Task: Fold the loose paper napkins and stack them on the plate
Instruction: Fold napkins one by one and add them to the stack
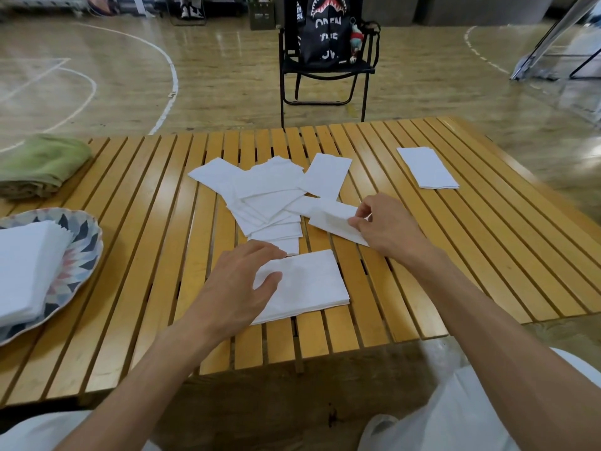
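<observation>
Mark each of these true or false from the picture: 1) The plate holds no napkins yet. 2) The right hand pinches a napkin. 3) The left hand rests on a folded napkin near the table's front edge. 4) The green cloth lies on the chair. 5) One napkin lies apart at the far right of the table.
1) False: the plate already holds a stack of napkins.
2) True: the right hand pinches a napkin.
3) True: the left hand rests on the folded napkin.
4) False: the green cloth lies on the table; the chair holds a black bag.
5) True: the lone napkin lies apart.
</observation>
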`<state>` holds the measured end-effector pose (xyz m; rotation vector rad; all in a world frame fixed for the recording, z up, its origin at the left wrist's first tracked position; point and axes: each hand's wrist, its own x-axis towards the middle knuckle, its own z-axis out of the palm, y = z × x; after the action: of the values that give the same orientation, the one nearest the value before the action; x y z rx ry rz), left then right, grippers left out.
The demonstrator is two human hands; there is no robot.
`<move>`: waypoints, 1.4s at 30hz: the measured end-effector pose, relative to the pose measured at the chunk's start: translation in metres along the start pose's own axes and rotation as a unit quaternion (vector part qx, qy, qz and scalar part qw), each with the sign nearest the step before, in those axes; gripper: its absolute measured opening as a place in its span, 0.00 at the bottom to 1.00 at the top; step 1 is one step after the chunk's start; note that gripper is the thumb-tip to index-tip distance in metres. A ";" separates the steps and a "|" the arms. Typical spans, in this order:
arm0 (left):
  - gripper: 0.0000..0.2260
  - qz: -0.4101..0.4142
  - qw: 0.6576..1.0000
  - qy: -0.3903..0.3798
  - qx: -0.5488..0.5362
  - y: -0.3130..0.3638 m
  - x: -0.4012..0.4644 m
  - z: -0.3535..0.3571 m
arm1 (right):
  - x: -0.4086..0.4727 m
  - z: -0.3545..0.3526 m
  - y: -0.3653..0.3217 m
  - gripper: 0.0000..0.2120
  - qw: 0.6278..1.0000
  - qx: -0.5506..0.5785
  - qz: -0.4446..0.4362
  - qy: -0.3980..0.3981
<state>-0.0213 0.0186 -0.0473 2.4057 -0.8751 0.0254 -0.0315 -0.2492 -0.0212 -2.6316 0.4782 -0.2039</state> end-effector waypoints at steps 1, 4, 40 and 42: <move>0.13 -0.001 1.000 -0.001 -0.001 0.000 0.000 0.000 | 0.001 -0.001 0.000 0.07 1.000 0.018 0.006 0.003; 0.13 -0.006 1.000 -0.002 0.000 -0.001 0.000 -0.001 | 0.003 -0.001 0.002 0.08 0.996 0.091 0.017 0.015; 0.05 -0.255 0.920 -0.001 -0.299 0.001 0.000 -0.036 | -0.020 -0.002 -0.021 0.15 0.918 0.287 0.064 -0.267; 0.05 -0.253 0.933 -0.035 -0.253 -0.001 -0.002 -0.038 | -0.021 -0.002 -0.021 0.16 0.931 0.252 0.061 -0.258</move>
<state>-0.0157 0.0402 -0.0164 2.0691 -0.2198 -0.4332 -0.0452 -0.2252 -0.0110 -2.0305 0.3453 0.3568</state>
